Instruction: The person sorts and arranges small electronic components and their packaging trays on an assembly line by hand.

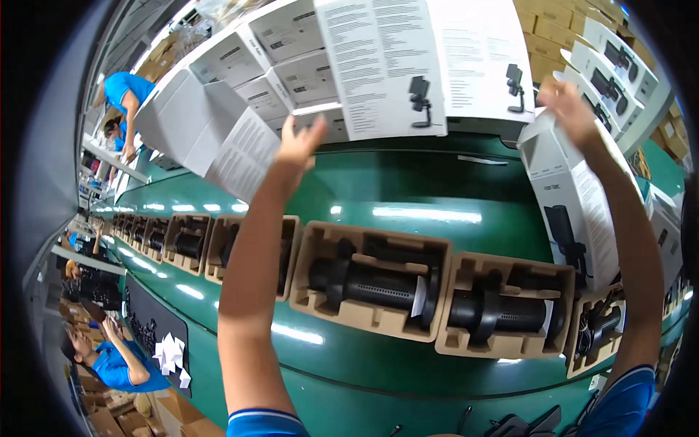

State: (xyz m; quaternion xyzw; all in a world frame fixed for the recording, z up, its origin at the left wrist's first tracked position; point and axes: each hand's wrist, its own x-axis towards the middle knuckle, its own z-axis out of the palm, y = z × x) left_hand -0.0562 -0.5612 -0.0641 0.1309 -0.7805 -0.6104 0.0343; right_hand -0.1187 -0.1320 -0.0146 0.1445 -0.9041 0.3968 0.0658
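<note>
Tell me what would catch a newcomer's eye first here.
First, the row of brown trays holding black devices, stretching across the green surface toward the far left. Next, the large white printed panels at top centre. Then the blurred left hand by a white flap and right hand near the top of a white carton on the right.

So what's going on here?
Someone is reaching over a green work surface. The left hand is near some printed white card, the right hand near a white box; motion blur hides whether either touches. Closer in stands a row of brown moulded trays, with black devices in them.
</note>
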